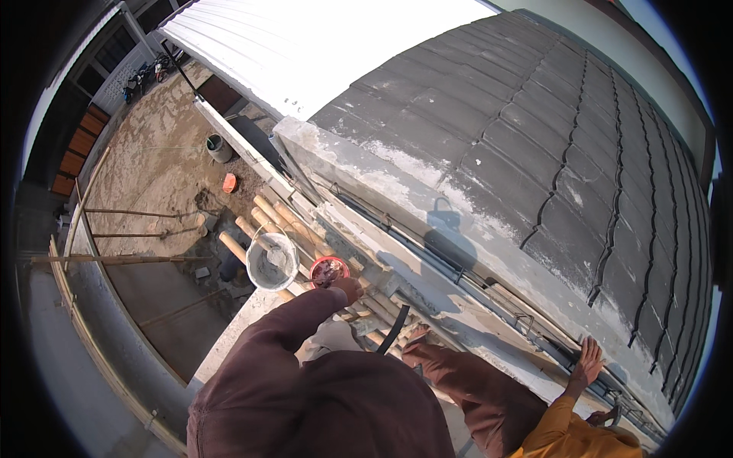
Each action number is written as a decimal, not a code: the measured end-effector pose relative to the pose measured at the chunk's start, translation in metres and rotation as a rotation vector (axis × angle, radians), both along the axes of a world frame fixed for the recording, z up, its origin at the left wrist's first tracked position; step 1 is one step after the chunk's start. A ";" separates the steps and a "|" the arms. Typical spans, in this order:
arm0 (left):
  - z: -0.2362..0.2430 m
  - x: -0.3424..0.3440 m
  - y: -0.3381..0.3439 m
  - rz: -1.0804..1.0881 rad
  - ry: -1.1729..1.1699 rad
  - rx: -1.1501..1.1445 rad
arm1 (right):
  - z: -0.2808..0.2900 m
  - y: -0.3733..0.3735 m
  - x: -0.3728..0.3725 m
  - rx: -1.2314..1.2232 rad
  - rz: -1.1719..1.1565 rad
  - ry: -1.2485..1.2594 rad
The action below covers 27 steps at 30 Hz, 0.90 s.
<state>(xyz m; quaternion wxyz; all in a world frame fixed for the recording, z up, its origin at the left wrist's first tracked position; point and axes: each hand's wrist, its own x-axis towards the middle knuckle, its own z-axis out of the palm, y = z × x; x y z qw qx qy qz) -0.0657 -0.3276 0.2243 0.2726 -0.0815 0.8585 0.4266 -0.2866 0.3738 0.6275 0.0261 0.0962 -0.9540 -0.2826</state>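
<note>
Whether our bare left hand [350, 289] pinches the small round red bucket [345, 266], we cannot tell. That bucket sits just right of the round white pail [266, 287]; we're likely taking hold, and lifting calls for a level grip.

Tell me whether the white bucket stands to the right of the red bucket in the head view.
No, the white bucket stands to the left of the red bucket.

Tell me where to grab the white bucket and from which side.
Probably by the near rim of the white bucket, from the near side and above: its round, open mouth faces up, while the red bucket sits close on its right.
</note>
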 end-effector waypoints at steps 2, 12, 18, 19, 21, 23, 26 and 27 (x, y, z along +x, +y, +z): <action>-0.051 0.101 -0.085 0.012 -0.197 -0.299 | -0.026 -0.021 -0.015 0.496 0.016 0.036; -0.076 0.326 -0.160 0.391 -0.555 -0.569 | 0.033 -0.073 -0.028 0.376 -0.130 -0.092; -0.059 0.255 -0.041 1.338 -0.259 0.332 | -0.085 -0.141 0.023 -0.160 0.057 -0.077; -0.048 0.227 -0.033 1.238 -0.234 0.377 | -0.139 -0.180 0.075 -0.372 0.031 -0.173; -0.033 0.222 -0.012 1.065 -0.204 0.356 | -0.247 -0.260 0.162 -0.617 -0.055 -0.542; 0.002 0.212 -0.001 1.007 -0.245 0.303 | -0.306 -0.290 0.203 -0.714 -0.171 -0.803; 0.023 0.248 0.010 1.029 -0.275 0.255 | -0.354 -0.281 0.206 -0.770 -0.207 -0.985; 0.025 0.263 0.014 1.054 -0.276 0.254 | -0.371 -0.276 0.206 -0.795 -0.163 -1.004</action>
